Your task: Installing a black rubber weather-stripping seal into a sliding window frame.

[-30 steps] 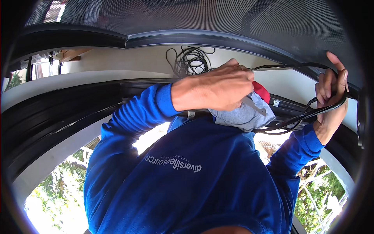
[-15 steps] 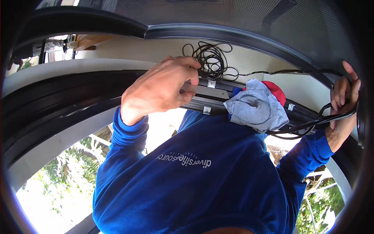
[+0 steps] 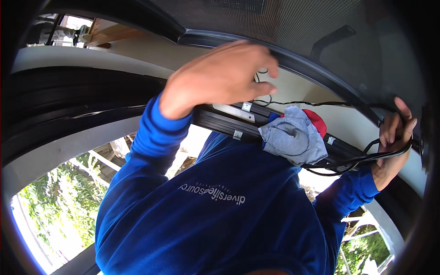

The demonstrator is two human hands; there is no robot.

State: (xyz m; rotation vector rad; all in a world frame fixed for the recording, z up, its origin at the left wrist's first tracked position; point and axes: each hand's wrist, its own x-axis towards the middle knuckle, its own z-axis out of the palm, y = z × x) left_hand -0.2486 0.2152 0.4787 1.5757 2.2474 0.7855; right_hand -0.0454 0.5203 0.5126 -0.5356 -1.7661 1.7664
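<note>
My left hand [image 3: 224, 75], slightly blurred, is raised over the black window track [image 3: 224, 123], thumb and fingers apart with nothing visible between them. Behind it, most of a coil of thin black cable is hidden; only a few loops [image 3: 262, 82] show past the fingers. A strand of this black cable [image 3: 316, 103] runs right to my right hand [image 3: 395, 128], whose fingers curl around it while one finger points up. More black cable [image 3: 353, 161] loops across that wrist. Between the hands, a crumpled grey cloth [image 3: 293, 140] lies on the track beside something red [image 3: 317, 122].
A dark mesh screen in a black frame [image 3: 224, 40] spans the top, close to both hands. Small metal clips [image 3: 237, 134] sit along the track. Black frame rails [image 3: 68, 96] curve away on the left. Greenery [image 3: 59, 197] shows through the window opening below.
My left hand has moved up and to the right, now covering most of the cable coil. My right hand keeps its hold; the whole view has shifted a little.
</note>
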